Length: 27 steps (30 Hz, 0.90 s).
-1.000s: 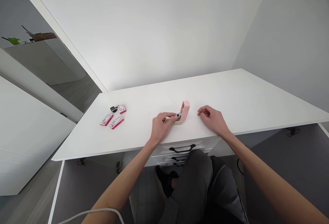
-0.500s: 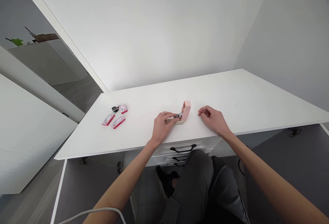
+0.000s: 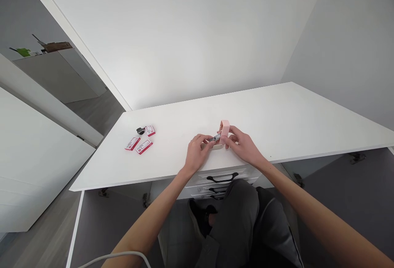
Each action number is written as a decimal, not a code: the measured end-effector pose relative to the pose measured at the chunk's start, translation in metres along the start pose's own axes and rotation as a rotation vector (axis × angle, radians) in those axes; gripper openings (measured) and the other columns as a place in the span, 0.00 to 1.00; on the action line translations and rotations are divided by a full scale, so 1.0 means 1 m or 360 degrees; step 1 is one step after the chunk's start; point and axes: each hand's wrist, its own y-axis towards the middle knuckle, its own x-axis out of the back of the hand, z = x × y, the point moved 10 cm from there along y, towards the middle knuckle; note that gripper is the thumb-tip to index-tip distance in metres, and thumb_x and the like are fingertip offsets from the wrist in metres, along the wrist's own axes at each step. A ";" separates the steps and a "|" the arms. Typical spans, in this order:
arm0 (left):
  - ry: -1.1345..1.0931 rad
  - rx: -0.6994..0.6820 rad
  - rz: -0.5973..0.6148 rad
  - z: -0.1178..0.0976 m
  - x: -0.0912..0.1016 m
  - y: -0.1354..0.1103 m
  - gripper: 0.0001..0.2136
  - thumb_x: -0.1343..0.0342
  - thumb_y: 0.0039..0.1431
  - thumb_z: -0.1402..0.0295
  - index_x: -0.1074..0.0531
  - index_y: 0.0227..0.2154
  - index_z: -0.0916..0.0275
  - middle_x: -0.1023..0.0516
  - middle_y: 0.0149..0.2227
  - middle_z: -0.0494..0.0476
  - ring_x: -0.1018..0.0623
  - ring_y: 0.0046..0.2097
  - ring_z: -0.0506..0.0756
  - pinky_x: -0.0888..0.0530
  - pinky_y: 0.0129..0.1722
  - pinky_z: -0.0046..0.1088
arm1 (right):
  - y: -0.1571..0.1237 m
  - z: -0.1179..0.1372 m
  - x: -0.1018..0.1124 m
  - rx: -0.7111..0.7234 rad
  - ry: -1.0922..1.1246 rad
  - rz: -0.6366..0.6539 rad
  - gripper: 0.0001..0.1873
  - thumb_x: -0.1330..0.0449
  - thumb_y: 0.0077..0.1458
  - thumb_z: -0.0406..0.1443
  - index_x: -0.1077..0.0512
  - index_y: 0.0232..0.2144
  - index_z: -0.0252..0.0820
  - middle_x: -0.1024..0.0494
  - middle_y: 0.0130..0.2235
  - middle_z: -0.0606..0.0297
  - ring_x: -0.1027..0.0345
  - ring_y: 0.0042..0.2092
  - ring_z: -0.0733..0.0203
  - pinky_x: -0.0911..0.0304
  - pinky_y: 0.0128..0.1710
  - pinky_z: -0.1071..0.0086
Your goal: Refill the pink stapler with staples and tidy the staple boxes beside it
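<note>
A pink stapler [image 3: 225, 129] stands opened wide near the table's front edge, its pink top raised upright and its pale base lying on the table. Between the two parts shows the metal staple channel [image 3: 216, 137]. My left hand [image 3: 197, 150] pinches the stapler from the left, fingers at the end of that channel and over the base. From the right, my right hand [image 3: 241, 144] grips the pink top near the hinge, thumb in front and fingers behind. My fingers partly cover the base.
Three small red-and-white boxes [image 3: 143, 147] lie on the left of the white table [image 3: 277, 112], with a small black object [image 3: 140, 131] beside the rear one. Drawers with black handles [image 3: 223, 177] sit under the front edge. A white cable [image 3: 117, 254] crosses my left forearm.
My right hand has moved left from the bare tabletop and closed on the stapler's pink top. My left hand keeps its pinch at the channel. The view has shifted slightly.
</note>
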 end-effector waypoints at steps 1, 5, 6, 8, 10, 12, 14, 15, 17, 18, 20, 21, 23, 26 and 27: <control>0.0004 -0.0002 -0.0004 0.000 0.001 -0.001 0.07 0.42 0.69 0.63 0.22 0.43 0.58 0.19 0.46 0.58 0.21 0.43 0.56 0.24 0.43 0.35 | 0.003 0.001 -0.002 0.0020 -0.0053 -0.0002 0.21 0.45 0.67 0.51 0.29 0.55 0.49 0.18 0.38 0.64 0.24 0.33 0.54 0.29 0.40 0.59; 0.0024 0.0058 -0.0024 0.006 0.009 -0.006 0.10 0.48 0.73 0.61 0.27 0.48 0.59 0.20 0.46 0.58 0.23 0.39 0.54 0.26 0.43 0.35 | 0.010 0.011 -0.008 0.0146 -0.0284 0.0047 0.19 0.46 0.69 0.51 0.28 0.53 0.50 0.17 0.45 0.61 0.24 0.35 0.53 0.30 0.40 0.58; 0.0028 0.0069 -0.0024 0.008 0.011 -0.008 0.10 0.49 0.73 0.61 0.28 0.48 0.59 0.20 0.45 0.58 0.23 0.39 0.54 0.26 0.43 0.35 | 0.011 0.015 -0.010 0.0181 -0.0342 0.0061 0.19 0.47 0.69 0.51 0.28 0.53 0.50 0.18 0.48 0.61 0.25 0.35 0.53 0.30 0.41 0.58; 0.0034 0.0065 -0.0014 0.009 0.016 -0.011 0.09 0.50 0.74 0.61 0.30 0.49 0.59 0.21 0.46 0.57 0.24 0.39 0.54 0.26 0.43 0.34 | 0.012 0.021 -0.015 0.0234 -0.0464 0.0097 0.19 0.48 0.70 0.50 0.28 0.53 0.51 0.19 0.50 0.61 0.25 0.36 0.53 0.31 0.41 0.57; 0.0060 0.0029 0.0003 0.009 0.020 -0.014 0.09 0.51 0.75 0.62 0.31 0.49 0.58 0.22 0.46 0.57 0.24 0.40 0.54 0.27 0.44 0.34 | 0.013 0.027 -0.023 0.0277 -0.0594 0.0146 0.18 0.49 0.71 0.50 0.28 0.54 0.52 0.19 0.49 0.60 0.25 0.37 0.53 0.32 0.39 0.58; 0.0131 -0.0018 0.0030 0.009 0.025 -0.016 0.07 0.52 0.75 0.63 0.32 0.47 0.59 0.22 0.44 0.57 0.24 0.40 0.55 0.28 0.44 0.35 | 0.014 0.034 -0.031 0.0332 -0.0731 0.0198 0.18 0.49 0.71 0.48 0.28 0.54 0.51 0.19 0.45 0.60 0.26 0.38 0.52 0.34 0.37 0.60; 0.0227 -0.0055 0.0053 0.010 0.028 -0.018 0.07 0.53 0.75 0.63 0.33 0.42 0.58 0.23 0.42 0.57 0.24 0.40 0.56 0.28 0.43 0.36 | 0.014 0.041 -0.039 0.0391 -0.0846 0.0254 0.17 0.49 0.72 0.46 0.27 0.53 0.51 0.20 0.43 0.60 0.26 0.39 0.52 0.36 0.35 0.61; 0.0274 -0.0069 0.0058 0.011 0.030 -0.019 0.07 0.53 0.75 0.63 0.34 0.40 0.58 0.23 0.41 0.57 0.24 0.39 0.56 0.28 0.43 0.37 | 0.014 0.044 -0.042 0.0408 -0.0894 0.0283 0.16 0.50 0.72 0.46 0.27 0.53 0.51 0.20 0.43 0.60 0.26 0.39 0.52 0.37 0.34 0.62; 0.0351 -0.0098 0.0049 0.013 0.035 -0.022 0.08 0.53 0.75 0.63 0.35 0.38 0.58 0.23 0.40 0.57 0.25 0.39 0.57 0.28 0.43 0.38 | 0.015 0.048 -0.048 0.0415 -0.0985 0.0340 0.16 0.50 0.73 0.44 0.27 0.54 0.51 0.20 0.43 0.61 0.27 0.39 0.54 0.38 0.33 0.64; 0.0378 -0.0118 0.0043 0.013 0.037 -0.023 0.08 0.52 0.75 0.62 0.35 0.38 0.58 0.23 0.39 0.56 0.25 0.40 0.58 0.28 0.44 0.38 | 0.016 0.050 -0.051 0.0406 -0.1032 0.0368 0.16 0.50 0.73 0.44 0.28 0.54 0.50 0.20 0.43 0.61 0.27 0.39 0.55 0.39 0.33 0.65; 0.0399 -0.0170 0.0011 0.012 0.042 -0.027 0.07 0.51 0.74 0.62 0.33 0.41 0.58 0.23 0.41 0.57 0.24 0.43 0.58 0.27 0.45 0.39 | 0.016 0.052 -0.056 0.0380 -0.1130 0.0420 0.15 0.51 0.74 0.43 0.28 0.54 0.49 0.21 0.43 0.62 0.28 0.38 0.56 0.40 0.32 0.66; 0.0398 -0.0205 -0.0022 0.010 0.046 -0.029 0.07 0.50 0.74 0.61 0.33 0.46 0.58 0.23 0.44 0.58 0.23 0.45 0.59 0.26 0.47 0.40 | 0.016 0.053 -0.058 0.0368 -0.1182 0.0446 0.15 0.51 0.74 0.43 0.28 0.53 0.49 0.21 0.43 0.62 0.28 0.38 0.56 0.41 0.32 0.67; 0.0401 -0.0305 -0.0121 0.003 0.057 -0.034 0.16 0.47 0.72 0.63 0.38 0.59 0.58 0.26 0.55 0.63 0.23 0.52 0.60 0.25 0.50 0.41 | 0.016 0.055 -0.064 0.0348 -0.1290 0.0488 0.14 0.51 0.74 0.42 0.28 0.52 0.48 0.21 0.43 0.61 0.27 0.39 0.56 0.43 0.31 0.67; 0.0515 -0.0513 -0.0113 -0.012 0.062 -0.044 0.31 0.49 0.70 0.69 0.53 0.71 0.56 0.39 0.70 0.70 0.30 0.66 0.62 0.28 0.60 0.46 | 0.016 0.058 -0.070 0.0345 -0.1393 0.0506 0.13 0.51 0.74 0.40 0.28 0.51 0.47 0.21 0.47 0.59 0.26 0.41 0.55 0.44 0.30 0.67; 0.0580 -0.0576 -0.0040 -0.015 0.059 -0.047 0.32 0.51 0.70 0.73 0.55 0.73 0.55 0.41 0.72 0.68 0.33 0.69 0.62 0.30 0.63 0.47 | 0.016 0.059 -0.071 0.0342 -0.1403 0.0501 0.13 0.51 0.74 0.40 0.28 0.51 0.47 0.21 0.50 0.58 0.26 0.42 0.55 0.43 0.30 0.67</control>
